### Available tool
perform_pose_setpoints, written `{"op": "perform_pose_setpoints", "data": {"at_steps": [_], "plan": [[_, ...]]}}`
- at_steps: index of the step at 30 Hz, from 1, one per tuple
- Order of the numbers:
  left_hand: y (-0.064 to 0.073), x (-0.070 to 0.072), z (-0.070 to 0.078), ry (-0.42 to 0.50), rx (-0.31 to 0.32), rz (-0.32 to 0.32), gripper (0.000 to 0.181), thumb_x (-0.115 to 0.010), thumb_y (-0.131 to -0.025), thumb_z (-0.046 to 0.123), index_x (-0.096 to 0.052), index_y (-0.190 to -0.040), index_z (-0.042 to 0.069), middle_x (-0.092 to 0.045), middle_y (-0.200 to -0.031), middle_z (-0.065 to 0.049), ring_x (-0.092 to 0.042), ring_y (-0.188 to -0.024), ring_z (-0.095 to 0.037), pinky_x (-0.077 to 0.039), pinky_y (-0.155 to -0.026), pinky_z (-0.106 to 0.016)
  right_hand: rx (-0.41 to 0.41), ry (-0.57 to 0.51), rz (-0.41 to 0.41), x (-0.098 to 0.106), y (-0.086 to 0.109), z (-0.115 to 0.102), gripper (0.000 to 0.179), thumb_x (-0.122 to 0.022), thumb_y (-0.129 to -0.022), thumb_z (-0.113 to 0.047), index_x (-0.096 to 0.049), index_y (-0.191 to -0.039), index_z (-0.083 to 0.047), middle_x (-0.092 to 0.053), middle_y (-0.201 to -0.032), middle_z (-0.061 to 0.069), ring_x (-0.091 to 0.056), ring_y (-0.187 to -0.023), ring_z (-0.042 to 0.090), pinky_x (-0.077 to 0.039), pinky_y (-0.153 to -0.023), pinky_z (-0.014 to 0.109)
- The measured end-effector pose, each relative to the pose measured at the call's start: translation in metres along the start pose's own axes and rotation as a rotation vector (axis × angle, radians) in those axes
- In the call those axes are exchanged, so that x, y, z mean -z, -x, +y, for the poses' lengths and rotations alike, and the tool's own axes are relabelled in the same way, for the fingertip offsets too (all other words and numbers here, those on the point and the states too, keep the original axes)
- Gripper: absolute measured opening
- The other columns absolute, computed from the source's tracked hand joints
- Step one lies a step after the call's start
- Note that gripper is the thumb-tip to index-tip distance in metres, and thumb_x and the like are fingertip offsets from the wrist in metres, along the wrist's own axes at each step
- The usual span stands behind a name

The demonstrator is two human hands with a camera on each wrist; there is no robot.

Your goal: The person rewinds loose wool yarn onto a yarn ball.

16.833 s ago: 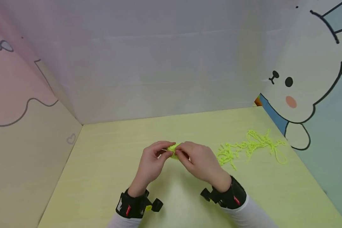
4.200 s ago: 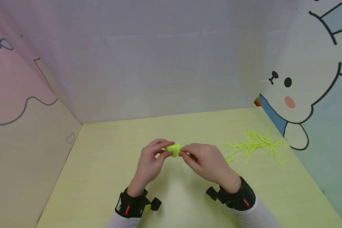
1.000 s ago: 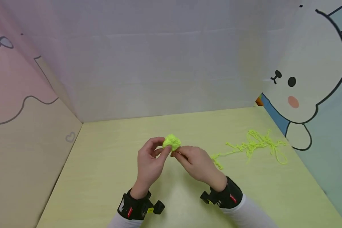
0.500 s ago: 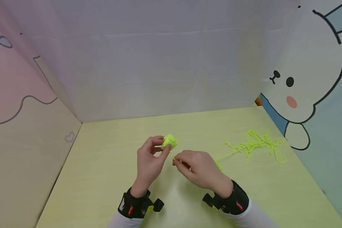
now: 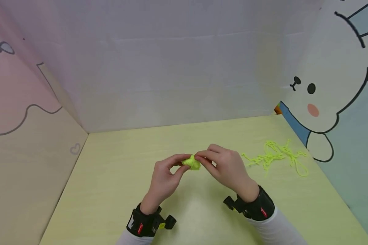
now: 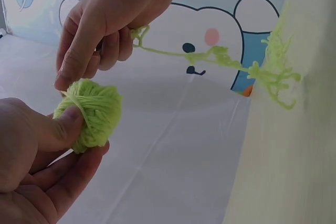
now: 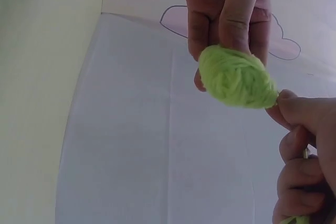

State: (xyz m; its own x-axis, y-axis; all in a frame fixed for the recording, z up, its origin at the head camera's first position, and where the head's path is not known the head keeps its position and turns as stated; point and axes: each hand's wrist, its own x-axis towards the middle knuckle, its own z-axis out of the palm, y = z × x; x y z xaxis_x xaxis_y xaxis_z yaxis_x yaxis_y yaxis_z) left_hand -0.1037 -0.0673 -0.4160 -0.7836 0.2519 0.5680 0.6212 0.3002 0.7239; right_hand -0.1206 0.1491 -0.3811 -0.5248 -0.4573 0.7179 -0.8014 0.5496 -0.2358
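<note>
A small ball of neon yellow-green yarn (image 5: 192, 163) is held up over the middle of the table. My left hand (image 5: 165, 178) grips it between thumb and fingers; in the left wrist view the thumb lies across the wound yarn ball (image 6: 100, 111). At the ball's upper right edge, my right hand (image 5: 228, 166) pinches the working strand with thumb and index finger. The right wrist view has those fingertips right at the narrow end of the ball (image 7: 236, 77). The strand passes through the right hand's curled fingers and trails off toward the loose yarn.
A loose tangle of the same yarn (image 5: 273, 156) lies on the right side of the pale table (image 5: 116, 190). In the left wrist view a knotty strand (image 6: 220, 59) stretches from the right hand to it. Printed cloth walls (image 5: 184, 68) enclose the back and both sides.
The right hand, lower and apart from the ball half a second ago, has risen back to it. The left hand has turned the ball. Since the oldest frame the loose tangle has shrunk.
</note>
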Motion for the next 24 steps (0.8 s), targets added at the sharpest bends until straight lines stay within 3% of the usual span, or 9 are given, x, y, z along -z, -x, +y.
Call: {"op": "perform_pose_setpoints", "data": {"at_steps": [6,14,24], "plan": [[-0.001,0.001,0.0,0.023,-0.015,-0.011,0.032,-0.076,-0.083,0.002,-0.072,-0.113,0.012,-0.073,-0.106,0.0,-0.067,-0.09,-0.01,-0.06,-0.078,-0.031,-0.029,-0.058,-0.011,-0.002,-0.002,0.006,0.009,-0.076,-0.087,-0.023,-0.076,-0.096,-0.019,-0.058,-0.077,-0.01,-0.045,-0.057,0.003,-0.041,-0.044,0.023],[-0.001,0.001,-0.002,0.138,-0.039,-0.059,0.035,-0.075,-0.083,-0.004,-0.067,-0.115,0.008,-0.069,-0.11,-0.006,-0.065,-0.099,-0.018,-0.06,-0.079,-0.035,-0.117,-0.152,-0.067,-0.006,-0.004,0.01,0.007,-0.073,-0.09,-0.018,-0.075,-0.097,-0.018,-0.059,-0.078,-0.01,-0.044,-0.06,0.004,-0.041,-0.048,0.026],[0.003,0.0,-0.005,0.153,0.06,-0.076,0.032,-0.075,-0.079,-0.005,-0.068,-0.107,0.009,-0.068,-0.105,-0.004,-0.066,-0.095,-0.016,-0.061,-0.073,-0.036,-0.115,-0.153,-0.113,-0.013,-0.007,0.012,0.007,-0.071,-0.092,-0.021,-0.075,-0.098,-0.021,-0.059,-0.08,-0.012,-0.045,-0.063,0.003,-0.043,-0.051,0.026]]}}
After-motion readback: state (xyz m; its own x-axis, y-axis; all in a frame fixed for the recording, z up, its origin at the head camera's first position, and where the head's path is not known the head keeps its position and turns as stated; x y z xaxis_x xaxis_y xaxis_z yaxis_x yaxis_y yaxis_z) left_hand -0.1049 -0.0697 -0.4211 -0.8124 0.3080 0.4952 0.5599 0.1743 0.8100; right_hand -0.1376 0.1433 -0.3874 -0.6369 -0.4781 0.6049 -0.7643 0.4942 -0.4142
